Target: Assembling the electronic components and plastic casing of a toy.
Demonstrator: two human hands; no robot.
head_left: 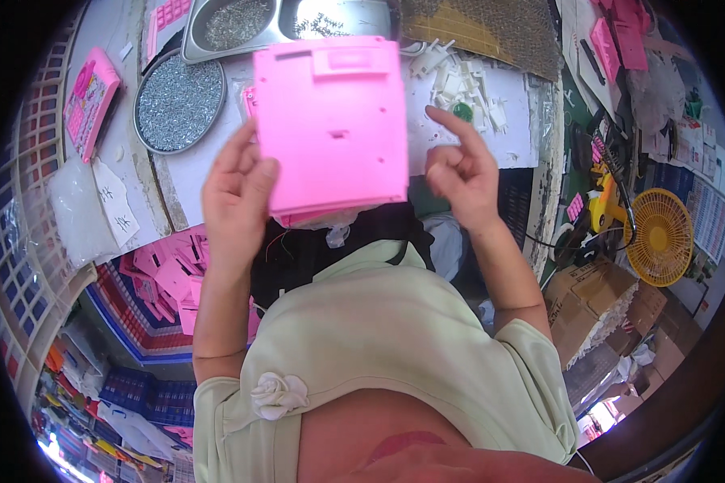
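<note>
My left hand [240, 181] grips a flat pink plastic casing [338, 137] by its left edge, thumb on the face and fingers behind. The casing is held up over the near edge of the table, hiding the middle of the worktop. Its face has a raised block at the top, a small slot in the centre and a few tiny holes. Just right of it, my right hand [463, 173] is apart from the casing, index finger stretched out, the others curled, and nothing visible in it. Beyond that hand lies a pile of small white plastic parts [467, 84] with a round green piece [462, 111].
A round dish of small metal screws [180, 101] and a steel tray [280, 20] with more stand behind. A pink toy-like case [89, 105] lies far left. Pink panels [169, 270] fill a crate at lower left. A yellow fan [659, 237] and cardboard box [592, 302] are right.
</note>
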